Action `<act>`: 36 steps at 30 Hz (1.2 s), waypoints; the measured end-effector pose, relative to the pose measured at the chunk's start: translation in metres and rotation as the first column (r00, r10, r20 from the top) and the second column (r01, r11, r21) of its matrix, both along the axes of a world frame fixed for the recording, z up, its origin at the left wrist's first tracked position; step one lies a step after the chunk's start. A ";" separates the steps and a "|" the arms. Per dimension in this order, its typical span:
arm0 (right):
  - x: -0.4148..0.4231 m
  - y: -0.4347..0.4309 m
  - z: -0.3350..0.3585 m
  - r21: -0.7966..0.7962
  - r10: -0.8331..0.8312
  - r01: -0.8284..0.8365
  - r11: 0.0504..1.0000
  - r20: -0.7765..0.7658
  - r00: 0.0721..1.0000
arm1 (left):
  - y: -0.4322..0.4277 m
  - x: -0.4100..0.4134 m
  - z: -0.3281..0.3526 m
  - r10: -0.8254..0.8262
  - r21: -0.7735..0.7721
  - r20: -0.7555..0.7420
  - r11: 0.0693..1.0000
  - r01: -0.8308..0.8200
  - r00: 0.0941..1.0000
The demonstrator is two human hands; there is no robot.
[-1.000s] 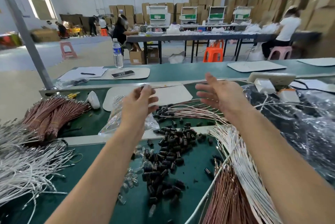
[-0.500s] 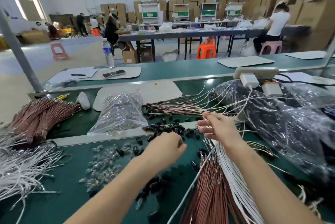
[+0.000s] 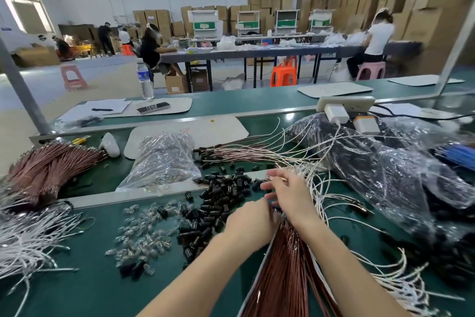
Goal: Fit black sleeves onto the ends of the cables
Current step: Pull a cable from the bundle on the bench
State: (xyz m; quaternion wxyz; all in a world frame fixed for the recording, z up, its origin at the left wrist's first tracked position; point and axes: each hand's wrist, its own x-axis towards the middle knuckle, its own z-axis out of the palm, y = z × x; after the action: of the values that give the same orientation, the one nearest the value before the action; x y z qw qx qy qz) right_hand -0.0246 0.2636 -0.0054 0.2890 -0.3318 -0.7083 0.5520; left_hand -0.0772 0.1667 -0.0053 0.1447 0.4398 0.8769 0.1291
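Left of the left hand point(image 3: 250, 224) the green worktop point(image 3: 90, 286) has a bare stretch running toward the near edge. Beyond both hands a pale metal rail point(image 3: 128, 196) crosses the surface.

A heap of black sleeves point(image 3: 221, 196) lies just left of and beyond the left hand, spilling over the rail. Farther left sit scattered clear small parts point(image 3: 144, 234), then loose white cables point(image 3: 28, 242). A clear plastic bag point(image 3: 164, 162) stands beyond the sleeves. Right of the right hand point(image 3: 290, 196) a big dark plastic bag point(image 3: 385, 170) crowds that side, with thin pale wires looping over it. Past the fingers, a fan of cables with black ends point(image 3: 244, 152) lies on the far side of the rail.

Both hands sit over the far end of a copper-coloured cable bundle point(image 3: 285, 273) that runs back under the forearms. The right hand's fingers are loosely spread and seem to rest on the cable tips. The left hand shows only its back, fingers curled out of sight; whether it holds anything cannot be told.
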 end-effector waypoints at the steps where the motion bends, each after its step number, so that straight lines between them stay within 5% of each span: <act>1: 0.001 0.000 -0.001 0.002 -0.002 0.002 1.000 0.001 1.000 | -0.004 0.004 0.001 -0.014 0.040 -0.050 0.999 0.016 0.999; 6: 0.002 -0.001 -0.003 -0.079 -0.035 0.031 0.996 -0.049 0.998 | -0.010 0.028 0.011 -0.103 0.039 -0.218 0.993 0.114 0.970; 13: 0.004 -0.001 -0.002 -0.121 -0.080 0.070 0.990 -0.083 0.993 | -0.004 0.039 0.019 -0.143 -0.121 -0.197 0.985 0.120 0.970; 19: 0.009 0.000 -0.001 -0.106 -0.108 0.095 0.990 -0.126 0.986 | -0.001 0.033 0.020 -0.042 -0.062 0.047 0.997 0.045 0.998; 24: 0.011 -0.001 0.005 -0.063 -0.119 0.109 0.992 -0.171 0.978 | -0.017 0.001 0.033 -0.011 0.239 0.418 0.966 -0.098 0.908; 26: 0.011 -0.007 0.008 0.009 -0.070 0.073 0.997 -0.156 0.985 | -0.032 -0.017 0.043 0.026 0.422 0.612 0.834 -0.354 0.790; 30: 0.007 -0.025 0.014 0.162 0.080 -0.069 0.984 -0.061 0.995 | -0.084 -0.062 0.052 -0.142 0.498 0.865 0.359 -0.790 0.481; 33: 0.001 -0.039 0.010 0.299 0.183 -0.225 0.928 0.161 0.970 | -0.126 -0.081 0.036 -0.249 0.428 0.886 0.111 -0.897 0.392; 36: -0.010 -0.053 0.000 0.377 0.212 -0.387 0.841 0.428 0.879 | -0.156 -0.085 0.008 -0.331 0.365 0.877 -0.012 -0.931 0.348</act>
State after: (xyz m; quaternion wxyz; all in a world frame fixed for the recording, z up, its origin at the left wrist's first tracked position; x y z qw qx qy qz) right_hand -0.0344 0.2108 -0.0052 0.1280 -0.2361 -0.9018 0.3385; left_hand -0.1623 0.0107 0.0027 0.1787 -0.0070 0.4199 0.8898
